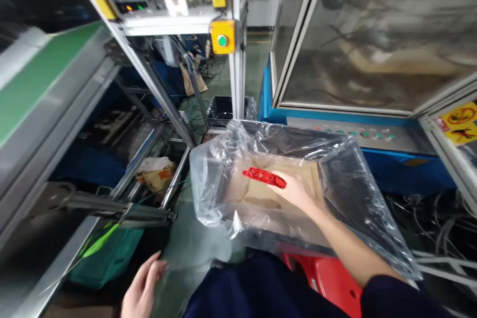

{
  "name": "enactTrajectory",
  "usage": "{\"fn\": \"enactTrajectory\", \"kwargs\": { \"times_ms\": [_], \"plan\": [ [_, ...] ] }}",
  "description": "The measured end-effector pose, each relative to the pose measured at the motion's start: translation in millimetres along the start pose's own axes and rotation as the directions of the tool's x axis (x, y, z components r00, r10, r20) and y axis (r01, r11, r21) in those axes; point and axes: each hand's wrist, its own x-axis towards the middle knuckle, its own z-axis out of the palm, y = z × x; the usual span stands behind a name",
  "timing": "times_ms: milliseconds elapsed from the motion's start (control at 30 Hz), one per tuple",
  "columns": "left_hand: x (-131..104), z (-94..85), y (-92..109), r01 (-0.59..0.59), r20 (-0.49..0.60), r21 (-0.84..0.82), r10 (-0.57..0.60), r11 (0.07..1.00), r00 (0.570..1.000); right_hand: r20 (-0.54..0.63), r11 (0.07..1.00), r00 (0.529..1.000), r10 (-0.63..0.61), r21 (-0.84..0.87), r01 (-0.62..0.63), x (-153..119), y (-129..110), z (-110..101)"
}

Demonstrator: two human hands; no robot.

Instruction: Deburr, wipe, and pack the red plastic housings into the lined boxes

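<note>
My right hand (296,190) is closed around one end of a narrow red plastic part (264,177) with an uneven, notched surface. It holds the part above a dark crate (343,179) lined with clear plastic film (210,184). Brown cardboard (261,203) shows on the crate's inside. Down at the lower left, my left hand (143,283) hangs apart from everything, its fingers loosely bent and slightly spread, with nothing seen in it.
On the left runs a green conveyor belt (44,69) on a metal frame. A yellow box with a green button (222,40) is fixed to an upright post. Behind the crate stands a blue-based machine with windows (372,49). A red stool (335,278) is below the crate.
</note>
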Motion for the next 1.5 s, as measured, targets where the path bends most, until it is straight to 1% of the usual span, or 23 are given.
{"fn": "enactTrajectory", "kwargs": {
  "times_ms": [33, 67, 100, 133, 167, 200, 233, 267, 300, 333, 367, 400, 467, 533, 567, 633, 700, 833, 933, 1067, 1300, 1400, 1500],
  "plan": [
    [-0.7, 6.5, 7.5, 0.048, 0.143, -0.177, -0.022, 0.983, 0.990, -0.082, 0.989, 0.987, -0.142, 0.030, 0.145, -8.6, -18.1, -3.9],
    [-1.1, 15.7, 17.8, 0.094, 0.269, -0.362, 0.007, 0.927, 0.963, -0.171, 0.950, 0.939, -0.298, 0.043, 0.310, -16.7, -35.5, -5.6],
    [-1.7, 26.2, 29.7, 0.197, 0.442, -0.479, 0.040, 0.855, 0.896, -0.254, 0.883, 0.859, -0.445, 0.037, 0.468, -23.9, -51.7, -5.5],
    [-2.7, 36.8, 41.8, 0.326, 0.635, -0.505, 0.087, 0.799, 0.768, -0.312, 0.801, 0.764, -0.564, 0.018, 0.599, -30.2, -66.7, -4.1],
    [-4.6, 46.3, 52.9, 0.427, 0.787, -0.465, 0.142, 0.775, 0.600, -0.335, 0.722, 0.681, -0.651, 0.003, 0.692, -35.4, -80.2, -1.8],
    [-7.4, 53.9, 62.1, 0.486, 0.877, -0.415, 0.196, 0.769, 0.438, -0.329, 0.652, 0.616, -0.716, 0.001, 0.758, -39.6, -92.0, 1.1],
    [-11.4, 59.3, 68.9, 0.515, 0.922, -0.370, 0.234, 0.773, 0.310, -0.305, 0.590, 0.565, -0.766, 0.015, 0.807, -42.9, -102.0, 4.1],
    [-16.6, 62.1, 73.4, 0.524, 0.931, -0.364, 0.276, 0.770, 0.240, -0.270, 0.537, 0.527, -0.806, 0.040, 0.842, -45.4, -110.1, 7.0],
    [-22.6, 62.7, 75.8, 0.526, 0.922, -0.386, 0.311, 0.758, 0.229, -0.230, 0.504, 0.504, -0.832, 0.067, 0.861, -47.3, -116.5, 9.6],
    [-29.0, 61.1, 76.8, 0.522, 0.904, -0.427, 0.335, 0.738, 0.266, -0.208, 0.497, 0.503, -0.839, 0.083, 0.864, -48.8, -121.2, 11.6],
    [-35.1, 57.9, 77.0, 0.506, 0.879, -0.472, 0.344, 0.722, 0.330, -0.214, 0.528, 0.532, -0.819, 0.084, 0.845, -50.2, -124.5, 13.0],
    [-40.5, 53.4, 76.7, 0.466, 0.849, -0.510, 0.336, 0.723, 0.408, -0.255, 0.585, 0.584, -0.771, 0.080, 0.807, -51.8, -126.5, 13.9],
    [-47.4, 42.5, 76.5, 0.309, 0.772, -0.530, 0.298, 0.790, 0.562, -0.392, 0.728, 0.708, -0.587, 0.126, 0.674, -55.8, -127.7, 14.2],
    [-49.7, 31.7, 76.5, 0.095, 0.678, -0.457, 0.278, 0.884, 0.681, -0.453, 0.786, 0.809, -0.375, 0.307, 0.537, -61.0, -126.3, 14.1],
    [-50.0, 27.1, 76.3, 0.003, 0.631, -0.408, 0.279, 0.913, 0.724, -0.424, 0.765, 0.852, -0.308, 0.422, 0.486, -63.8, -125.4, 14.2],
    [-50.5, 20.5, 75.1, -0.111, 0.582, -0.318, 0.287, 0.942, 0.761, -0.303, 0.688, 0.917, -0.260, 0.608, 0.397, -68.4, -124.5, 15.3],
    [-52.7, 17.4, 73.2, -0.173, 0.584, -0.262, 0.299, 0.949, 0.755, -0.191, 0.659, 0.942, -0.276, 0.676, 0.330, -71.0, -126.0, 17.1],
    [-59.4, 17.8, 68.9, -0.215, 0.630, -0.226, 0.311, 0.950, 0.711, -0.053, 0.669, 0.943, -0.329, 0.691, 0.272, -69.8, -132.7, 19.5],
    [-62.1, 19.9, 65.9, -0.180, 0.648, -0.221, 0.282, 0.959, 0.708, 0.024, 0.604, 0.928, -0.371, 0.765, 0.221, -67.1, -135.1, 17.4],
    [-62.3, 21.3, 64.9, -0.103, 0.673, -0.229, 0.234, 0.968, 0.702, 0.129, 0.504, 0.919, -0.372, 0.860, 0.083, -64.3, -136.6, 11.5],
    [-60.7, 22.6, 63.2, 0.062, 0.714, -0.340, 0.215, 0.939, 0.667, 0.163, 0.468, 0.930, -0.330, 0.883, 0.011, -60.5, -146.2, 10.8],
    [-61.1, 22.1, 57.6, 0.160, 0.741, -0.396, 0.212, 0.904, 0.637, 0.151, 0.433, 0.945, -0.289, 0.901, -0.012, -60.4, -153.3, 13.5],
    [-61.6, 18.8, 51.1, 0.248, 0.748, -0.448, 0.208, 0.859, 0.630, 0.152, 0.439, 0.943, -0.295, 0.898, -0.007, -62.2, -161.0, 16.3]
  ]
}}
